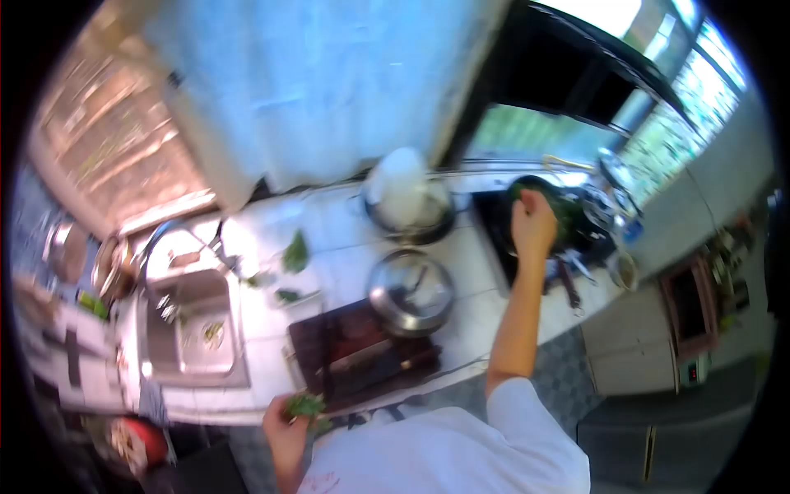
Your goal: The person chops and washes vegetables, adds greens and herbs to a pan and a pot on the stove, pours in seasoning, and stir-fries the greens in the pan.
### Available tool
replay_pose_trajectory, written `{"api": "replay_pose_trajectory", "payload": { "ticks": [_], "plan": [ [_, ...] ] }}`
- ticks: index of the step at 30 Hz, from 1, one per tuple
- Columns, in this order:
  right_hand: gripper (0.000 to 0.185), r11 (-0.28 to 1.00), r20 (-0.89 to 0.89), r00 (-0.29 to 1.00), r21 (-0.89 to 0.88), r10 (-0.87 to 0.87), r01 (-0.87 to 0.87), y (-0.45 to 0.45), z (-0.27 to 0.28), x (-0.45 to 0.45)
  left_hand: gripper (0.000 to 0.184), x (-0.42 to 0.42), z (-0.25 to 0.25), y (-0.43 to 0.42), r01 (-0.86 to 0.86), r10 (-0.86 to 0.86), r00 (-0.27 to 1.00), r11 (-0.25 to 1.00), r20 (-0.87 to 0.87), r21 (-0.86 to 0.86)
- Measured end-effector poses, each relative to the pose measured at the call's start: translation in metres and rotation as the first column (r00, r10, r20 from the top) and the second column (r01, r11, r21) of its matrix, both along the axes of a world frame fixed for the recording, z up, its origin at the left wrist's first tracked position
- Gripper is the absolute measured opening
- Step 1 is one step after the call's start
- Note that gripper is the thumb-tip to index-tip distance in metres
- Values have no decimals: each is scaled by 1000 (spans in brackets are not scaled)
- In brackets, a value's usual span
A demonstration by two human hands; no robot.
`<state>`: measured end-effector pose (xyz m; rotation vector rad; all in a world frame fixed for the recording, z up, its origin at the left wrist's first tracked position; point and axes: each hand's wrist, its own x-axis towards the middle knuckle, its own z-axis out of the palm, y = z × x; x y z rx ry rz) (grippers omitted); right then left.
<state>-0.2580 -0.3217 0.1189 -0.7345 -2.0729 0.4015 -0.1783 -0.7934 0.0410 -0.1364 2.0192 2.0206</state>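
My left hand (285, 430) is closed around a bunch of leafy greens (304, 404) near the counter's front edge. My right hand (533, 221) is over a dark pan (525, 186) on the stove, its fingers pressed together; what they hold, if anything, is too small to make out. Dark green leaves show in the pan, partly behind the hand. A steel pan with a lid (411, 292) stands at the corner of a dark reddish-brown board (354, 350). More greens (295, 252) lie on the white tiled counter (329, 241).
A steel sink (193, 325) with scraps in it is at the left. A pot with a pale, rounded thing (403, 189) stands at the back. Several utensils and a small bowl (624, 270) are right of the stove. A red container (148, 443) is at lower left.
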Motion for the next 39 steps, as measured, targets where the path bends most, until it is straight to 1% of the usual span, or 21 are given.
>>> {"api": "replay_pose_trajectory", "payload": {
  "ticks": [4,5,8,10,11,13,14,16,18,21,23,25,26,27,29,30,32,33,34,37,39],
  "plan": [
    [15,865,18,902,-291,432,-408,-142,-7,-27,25,-4,-10,-49,-48,47,998,998,37,37],
    [16,730,-22,816,-433,578,-529,-171,-28,-44,25,-6,-13,-64,-51,47,996,998,70,49],
    [18,485,37,534,-476,844,-734,-259,-89,-115,25,-12,-18,-111,-82,79,992,996,93,29],
    [18,665,413,526,-372,743,-647,-303,-128,-170,25,-15,-27,-146,-107,103,992,993,77,44],
    [18,663,420,519,-371,745,-650,-316,-152,-196,25,-14,-32,-163,-126,122,991,990,61,59],
    [14,927,690,623,-222,368,-303,-345,-176,-237,25,-14,-34,-192,-156,155,987,988,52,17],
    [14,924,688,622,-218,373,-314,-361,-178,-247,25,-16,-34,-206,-181,182,983,983,34,-31],
    [12,836,247,813,-321,527,-445,-402,-153,-250,24,-18,-42,-230,-249,248,967,968,57,10],
    [11,708,325,629,-330,706,-624,-440,-193,-266,23,-20,-42,-248,-265,262,962,964,79,19],
    [16,786,753,440,-163,490,-597,-474,-258,-289,23,-32,-40,-265,-264,261,958,964,120,11],
    [16,823,817,395,-161,421,-545,-478,-276,-295,23,-35,-41,-275,-285,281,955,958,94,34],
    [16,863,771,434,-285,465,-418,-483,-275,-298,21,-39,-45,-284,-307,306,950,952,59,7],
    [15,884,630,622,-295,466,-363,-486,-276,-297,21,-39,-45,-288,-320,318,946,947,64,26],
    [15,884,628,625,-291,464,-365,-486,-270,-304,21,-41,-41,-291,-335,331,941,941,67,46],
    [13,840,99,896,-405,433,-361,-480,-253,-334,21,-42,-46,-301,-349,345,936,936,75,41],
    [15,740,-129,859,-456,495,-494,-475,-248,-354,21,-42,-51,-307,-350,347,934,936,83,28],
    [13,448,-218,825,-753,522,-482,-474,-236,-402,21,-38,-63,-321,-276,278,957,960,78,-35],
    [14,504,-178,800,-694,573,-515,-470,-228,-409,23,-34,-66,-326,-238,238,969,971,68,-9],
    [15,427,-258,778,-716,573,-552,-473,-219,-411,26,-33,-70,-332,-192,192,979,981,65,2],
    [17,628,-64,780,-552,623,-548,-469,-249,-446,33,-43,-68,-347,-50,54,995,997,81,-55],
    [19,637,-81,828,-599,554,-485,-473,-225,-420,30,-47,-64,-347,-84,97,987,991,127,-105]
  ]
}}
